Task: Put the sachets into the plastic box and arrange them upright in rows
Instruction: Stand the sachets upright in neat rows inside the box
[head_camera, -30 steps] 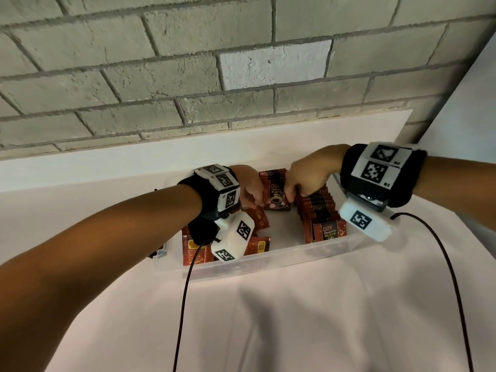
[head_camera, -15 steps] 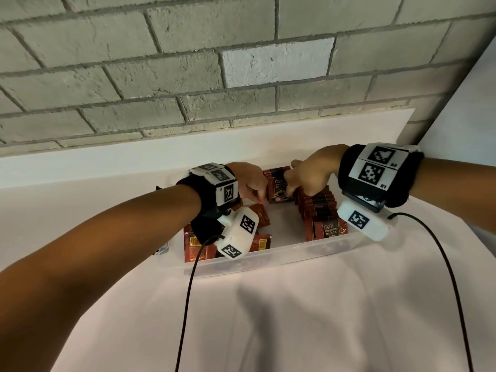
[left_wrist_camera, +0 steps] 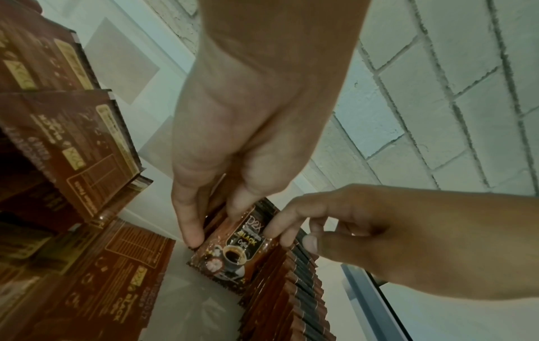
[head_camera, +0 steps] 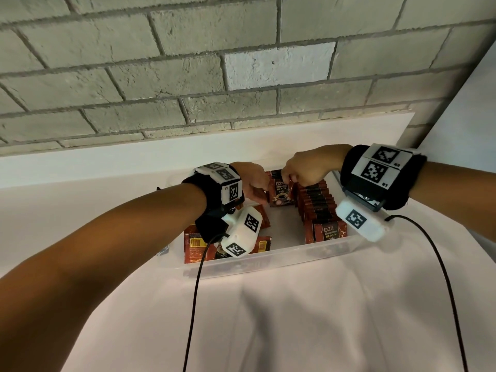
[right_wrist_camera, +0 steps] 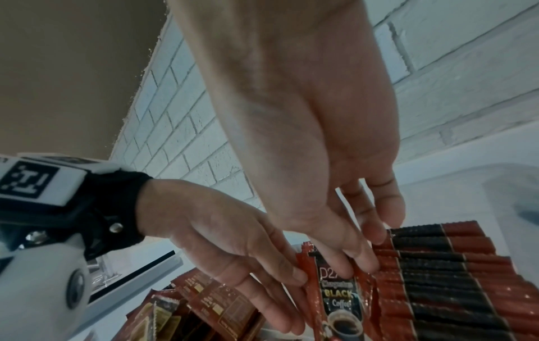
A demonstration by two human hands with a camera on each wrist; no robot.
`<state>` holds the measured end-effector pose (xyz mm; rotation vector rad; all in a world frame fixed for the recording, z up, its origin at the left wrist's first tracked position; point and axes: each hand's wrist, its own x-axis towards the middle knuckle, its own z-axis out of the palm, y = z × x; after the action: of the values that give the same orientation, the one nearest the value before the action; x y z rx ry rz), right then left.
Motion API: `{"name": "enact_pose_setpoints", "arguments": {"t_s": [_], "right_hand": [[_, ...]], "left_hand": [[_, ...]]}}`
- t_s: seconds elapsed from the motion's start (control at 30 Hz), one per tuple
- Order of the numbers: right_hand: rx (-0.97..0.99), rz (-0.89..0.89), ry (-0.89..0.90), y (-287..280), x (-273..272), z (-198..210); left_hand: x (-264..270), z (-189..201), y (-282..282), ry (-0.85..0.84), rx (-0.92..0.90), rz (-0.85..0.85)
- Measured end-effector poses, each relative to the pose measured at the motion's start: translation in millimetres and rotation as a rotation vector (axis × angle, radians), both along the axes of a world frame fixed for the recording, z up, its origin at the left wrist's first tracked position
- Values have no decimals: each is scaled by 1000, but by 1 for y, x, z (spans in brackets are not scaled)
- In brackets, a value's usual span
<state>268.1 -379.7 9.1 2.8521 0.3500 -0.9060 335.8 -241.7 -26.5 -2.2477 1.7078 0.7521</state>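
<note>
A: Both hands are on one upright sachet [head_camera: 281,191] at about 12 o'clock in the plastic box [head_camera: 271,260]. The left hand [head_camera: 252,183] has its fingers [left_wrist_camera: 189,221] pinching the sachet's left edge, and the right hand [head_camera: 306,170] has fingertips curled onto its top right corner.

B: So what could go wrong?

A: I'd judge the sachet has little behind it to lean on (only a few others stand at the far wall). If both hands let go at once, it could flop forward onto the bare box floor.

B: And the finished row [head_camera: 320,208]?

A: It runs from roughly 1 to 4 o'clock, packed upright, touching the right hand's knuckles. A careless sideways push there might tip the nearest packs over like dominoes.

B: Anything on the left?

A: Loose sachets [head_camera: 197,244] lie flat and overlapping around 8 o'clock, under the left wrist. The wrist camera's cable [head_camera: 193,304] hangs over the box's near wall onto the table [head_camera: 322,318]; if it drags, it could snag those packs or nudge the box.

B: So release slowly?

A: One hand at a time, I'd say.
</note>
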Motion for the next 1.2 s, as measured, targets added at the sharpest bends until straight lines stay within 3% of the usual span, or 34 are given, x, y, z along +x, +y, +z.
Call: {"name": "enact_pose_setpoints", "arguments": {"t_s": [0.27, 0.5, 0.77, 0.9, 1.2], "right_hand": [[127, -13, -42, 0, 2, -2], [220, -97, -253, -15, 6, 6], [165, -144, -120, -18, 2, 0], [185, -143, -114, -14, 3, -1], [210, -162, -180, -15, 3, 7]], "left_hand": [[3, -1, 0, 5, 30, 32], [-1, 2, 1, -95, 97, -32], [-1, -4, -1, -184, 91, -149], [-3, -4, -3, -133, 108, -125], [-10, 2, -3, -45, 114, 124]]}}
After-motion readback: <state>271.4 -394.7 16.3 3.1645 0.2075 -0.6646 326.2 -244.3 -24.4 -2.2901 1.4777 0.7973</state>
